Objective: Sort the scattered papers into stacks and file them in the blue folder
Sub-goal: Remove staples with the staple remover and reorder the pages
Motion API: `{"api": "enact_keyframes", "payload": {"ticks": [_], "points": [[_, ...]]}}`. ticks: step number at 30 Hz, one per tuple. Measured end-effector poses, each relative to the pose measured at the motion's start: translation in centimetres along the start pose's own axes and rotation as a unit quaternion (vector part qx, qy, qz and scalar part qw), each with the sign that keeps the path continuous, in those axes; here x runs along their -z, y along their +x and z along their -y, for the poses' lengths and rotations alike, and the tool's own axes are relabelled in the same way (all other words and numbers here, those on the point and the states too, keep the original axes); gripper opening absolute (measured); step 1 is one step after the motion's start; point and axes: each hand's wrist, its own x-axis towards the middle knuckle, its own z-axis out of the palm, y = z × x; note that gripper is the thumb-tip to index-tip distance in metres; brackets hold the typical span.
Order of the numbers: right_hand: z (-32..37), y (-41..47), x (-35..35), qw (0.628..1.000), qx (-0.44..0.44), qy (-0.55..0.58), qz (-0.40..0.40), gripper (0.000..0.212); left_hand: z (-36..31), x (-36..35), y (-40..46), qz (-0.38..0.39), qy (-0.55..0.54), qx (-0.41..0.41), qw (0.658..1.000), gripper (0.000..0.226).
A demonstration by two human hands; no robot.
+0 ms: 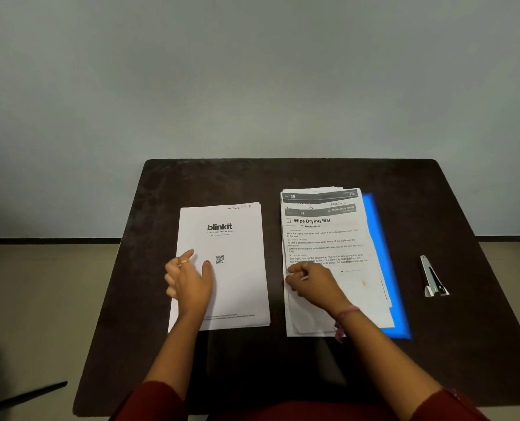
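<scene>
The sorting looks largely done: the papers lie in two stacks on the dark tabletop (283,174) rather than scattered. The blinkit stack (237,281), squared up fairly neatly, sits on the left, well apart from the task-sheet stack (337,293) on the right, whose top page is headed "Wipe Drying Mat" and whose sheets are still fanned and uneven at the top and bottom edges. That right stack lies on the blue folder (389,299), which shows only as a strip along the stack's right side and lower corner; whether the folder is open or closed under the papers cannot be told. The left hand (188,281) rests on the left part of the blinkit stack with fingers relaxed and spread, gripping nothing. The right hand (310,281) lies on the left edge of the task-sheet stack with fingers curled, apparently pinching a sheet edge, though the hold is not clear. What seems left is evening up the right stack and filing both stacks inside the folder. A stapler (432,278) lies near the tabletop's right edge, apart from the papers. Beyond the tabletop stands a plain pale wall (252,71) over a beige floor (39,299).
</scene>
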Motion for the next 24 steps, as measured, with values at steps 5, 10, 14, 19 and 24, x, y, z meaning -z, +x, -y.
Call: {"api": "enact_keyframes", "payload": {"ticks": [5, 10, 14, 19, 24], "points": [[-2.7, -0.3, 3.2, 0.996, -0.018, 0.069, -0.055, 0.011, -2.4, -1.6, -2.1, 0.024, -0.025, -0.059, 0.998, 0.038], [-5.1, -0.6, 6.2, 0.987, -0.031, 0.115, -0.106, 0.015, -4.4, -3.9, -4.9, 0.072, -0.042, -0.077, 0.994, 0.04], [-7.0, -0.3, 8.5, 0.978, -0.036, 0.153, -0.135, 0.013, -5.6, -5.7, -7.2, 0.108, -0.036, -0.099, 0.989, 0.037], [-8.6, 0.4, 10.8, 0.977, -0.039, 0.155, -0.139, 0.014, -6.5, -8.2, -9.1, 0.152, 0.049, -0.208, 0.965, 0.041], [-9.2, 2.1, 13.1, 0.982, -0.014, 0.13, -0.133, 0.019, -6.1, -10.7, -9.4, 0.177, 0.202, -0.309, 0.912, 0.054]]}}
